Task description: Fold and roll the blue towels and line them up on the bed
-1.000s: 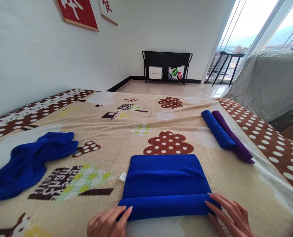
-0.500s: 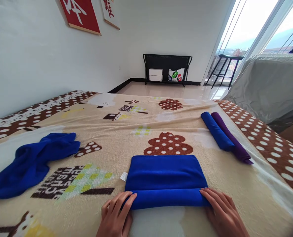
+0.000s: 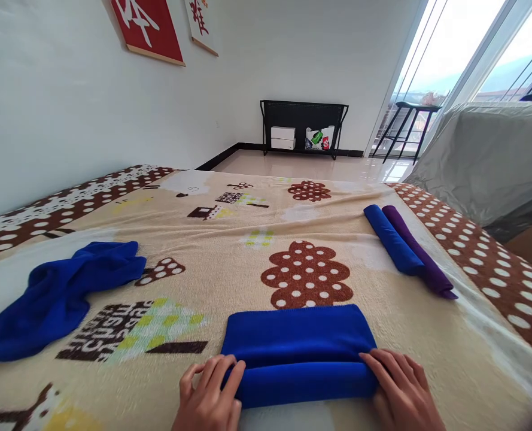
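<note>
A blue towel (image 3: 299, 332) lies in front of me, its near edge rolled up and its far part flat. My left hand (image 3: 209, 389) grips the left end of the roll, fingers over the top. At the right end, my right hand (image 3: 400, 383) holds the roll with fingers on top and the thumb hidden behind it. To the left rests a crumpled blue cloth (image 3: 63, 293). On the right side lie a rolled blue towel (image 3: 394, 239) and a rolled purple towel (image 3: 420, 251), side by side.
A patterned blanket (image 3: 212, 251) with a brown dotted border covers the bed under the towels. Beyond it stand a black rack (image 3: 304, 117) with white boxes and a bag, and a black stool (image 3: 409, 123). Grey sheeting (image 3: 494, 155) covers something at the right.
The blue towel has slid toward me, uncovering more of the brown cloud print beyond its far edge. The rolled part looks thicker. Both hands moved slightly nearer with it.
</note>
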Demonstrator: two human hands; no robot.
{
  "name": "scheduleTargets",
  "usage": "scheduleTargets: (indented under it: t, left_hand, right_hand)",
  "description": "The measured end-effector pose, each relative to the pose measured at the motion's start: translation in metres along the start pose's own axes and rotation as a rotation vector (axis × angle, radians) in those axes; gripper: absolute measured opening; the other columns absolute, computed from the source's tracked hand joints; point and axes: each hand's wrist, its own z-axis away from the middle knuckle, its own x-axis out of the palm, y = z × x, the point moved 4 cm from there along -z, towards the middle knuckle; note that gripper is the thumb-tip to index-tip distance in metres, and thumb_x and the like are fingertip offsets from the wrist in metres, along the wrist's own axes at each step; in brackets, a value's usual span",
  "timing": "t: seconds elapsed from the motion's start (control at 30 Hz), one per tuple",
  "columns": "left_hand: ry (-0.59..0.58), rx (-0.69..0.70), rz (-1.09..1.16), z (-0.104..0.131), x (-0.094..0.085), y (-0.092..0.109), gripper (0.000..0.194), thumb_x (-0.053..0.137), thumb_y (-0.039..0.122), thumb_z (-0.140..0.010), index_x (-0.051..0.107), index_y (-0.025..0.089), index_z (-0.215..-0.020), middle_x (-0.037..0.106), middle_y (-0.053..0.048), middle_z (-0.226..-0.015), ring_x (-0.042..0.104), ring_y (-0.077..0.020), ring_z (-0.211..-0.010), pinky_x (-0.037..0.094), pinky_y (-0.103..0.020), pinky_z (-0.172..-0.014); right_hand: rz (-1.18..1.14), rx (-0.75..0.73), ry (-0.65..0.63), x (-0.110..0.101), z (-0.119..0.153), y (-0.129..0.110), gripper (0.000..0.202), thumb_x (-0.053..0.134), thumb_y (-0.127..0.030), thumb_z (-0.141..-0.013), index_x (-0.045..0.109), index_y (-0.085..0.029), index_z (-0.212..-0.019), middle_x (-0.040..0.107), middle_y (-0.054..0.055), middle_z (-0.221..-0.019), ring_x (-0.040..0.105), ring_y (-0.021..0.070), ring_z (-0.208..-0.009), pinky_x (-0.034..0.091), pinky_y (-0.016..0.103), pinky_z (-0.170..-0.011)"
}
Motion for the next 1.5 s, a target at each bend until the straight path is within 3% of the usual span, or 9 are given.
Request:
scheduleTargets:
  t: [0.17, 0.27, 0.47, 0.63, 0.8, 0.93, 1.0, 1.23, 1.5]
  left_hand:
    - [0.157, 0.134, 0.139, -0.033, 0.023, 0.061, 0.043, 0.035, 0.005, -0.085, 0.067, 0.014, -0.113, 0.075, -0.007, -0.104, 0.068, -0.0176, -0.1, 0.042, -0.034, -0.097]
    - [0.162, 0.143, 0.149, -0.044, 0.032, 0.078, 0.037, 0.039, 0.009, -0.09, 0.068, 0.015, -0.112, 0.076, -0.005, -0.105, 0.069, -0.0159, -0.098, 0.044, -0.03, -0.095]
    - [0.043, 0.158, -0.049, -0.032, 0.029, 0.038, 0.035, 0.047, 0.03, -0.097, 0.064, 0.016, -0.123, 0.072, -0.004, -0.122, 0.066, -0.0173, -0.11, 0.042, -0.032, -0.095]
    - [-0.007, 0.014, -0.164, -0.008, 0.021, -0.006, 0.041, 0.045, 0.035, -0.097, 0.06, 0.015, -0.13, 0.065, -0.005, -0.134, 0.059, -0.0201, -0.122, 0.034, -0.035, -0.105]
    - [0.047, -0.033, -0.204, -0.026, 0.018, 0.01, 0.032, 0.046, 0.024, -0.094, 0.067, 0.017, -0.117, 0.073, -0.008, -0.12, 0.067, -0.0221, -0.11, 0.014, -0.046, -0.119]
    - [-0.068, 0.056, -0.134, -0.063, 0.037, 0.049, 0.038, 0.043, 0.02, -0.093, 0.066, 0.016, -0.123, 0.069, -0.005, -0.128, 0.065, -0.0183, -0.117, 0.041, -0.037, -0.102]
    - [-0.155, 0.03, -0.111, -0.072, 0.046, 0.056, 0.042, 0.042, 0.024, -0.095, 0.061, 0.017, -0.131, 0.062, -0.004, -0.138, 0.061, -0.0188, -0.123, 0.048, -0.037, -0.092]
    - [-0.309, -0.298, -0.113, -0.042, 0.046, 0.004, 0.054, 0.039, 0.047, -0.099, 0.045, 0.024, -0.147, 0.048, -0.004, -0.15, 0.051, -0.0264, -0.135, 0.04, -0.055, -0.109]
    - [-0.154, -0.244, -0.031, -0.029, 0.047, -0.014, 0.051, 0.047, 0.036, -0.098, 0.043, 0.023, -0.147, 0.056, -0.007, -0.145, 0.055, -0.0237, -0.131, 0.037, -0.05, -0.112]
  right_hand:
    - [-0.151, -0.08, 0.04, 0.025, -0.027, -0.048, 0.048, 0.041, -0.006, -0.082, 0.063, -0.018, -0.124, 0.074, 0.002, -0.109, 0.067, 0.0158, -0.1, 0.041, 0.031, -0.095]
    - [-0.227, -0.096, 0.043, 0.034, -0.04, -0.065, 0.042, 0.041, -0.009, -0.088, 0.064, -0.017, -0.122, 0.074, 0.0, -0.112, 0.068, 0.0131, -0.1, 0.041, 0.028, -0.097]
    - [-0.027, -0.031, -0.07, 0.037, -0.026, -0.037, 0.048, 0.05, -0.043, -0.097, 0.056, -0.013, -0.133, 0.067, 0.005, -0.13, 0.065, 0.0204, -0.113, 0.04, 0.036, -0.098]
    - [0.064, 0.139, -0.11, 0.036, -0.001, -0.001, 0.05, 0.044, -0.046, -0.099, 0.052, -0.017, -0.139, 0.061, 0.006, -0.137, 0.062, 0.0226, -0.119, 0.037, 0.04, -0.102]
    - [0.112, 0.261, -0.098, 0.045, -0.022, -0.026, 0.042, 0.042, -0.039, -0.099, 0.063, -0.015, -0.126, 0.067, 0.011, -0.128, 0.065, 0.028, -0.114, 0.03, 0.052, -0.108]
    - [-0.05, 0.16, -0.204, 0.061, -0.059, -0.065, 0.038, 0.041, -0.028, -0.099, 0.062, -0.024, -0.13, 0.059, 0.001, -0.139, 0.059, 0.0198, -0.125, 0.04, 0.04, -0.105]
    - [-0.093, 0.173, -0.271, 0.066, -0.065, -0.064, 0.039, 0.04, -0.032, -0.1, 0.06, -0.026, -0.134, 0.054, -0.001, -0.144, 0.055, 0.0189, -0.13, 0.044, 0.039, -0.104]
    - [-0.049, 0.444, -0.352, 0.062, -0.019, 0.01, 0.053, 0.038, -0.05, -0.101, 0.044, -0.026, -0.148, 0.045, 0.002, -0.151, 0.044, 0.0248, -0.14, 0.041, 0.049, -0.11]
    - [-0.046, 0.382, -0.253, 0.063, -0.013, 0.016, 0.051, 0.042, -0.045, -0.101, 0.042, -0.024, -0.148, 0.049, 0.006, -0.149, 0.047, 0.0249, -0.138, 0.041, 0.049, -0.107]
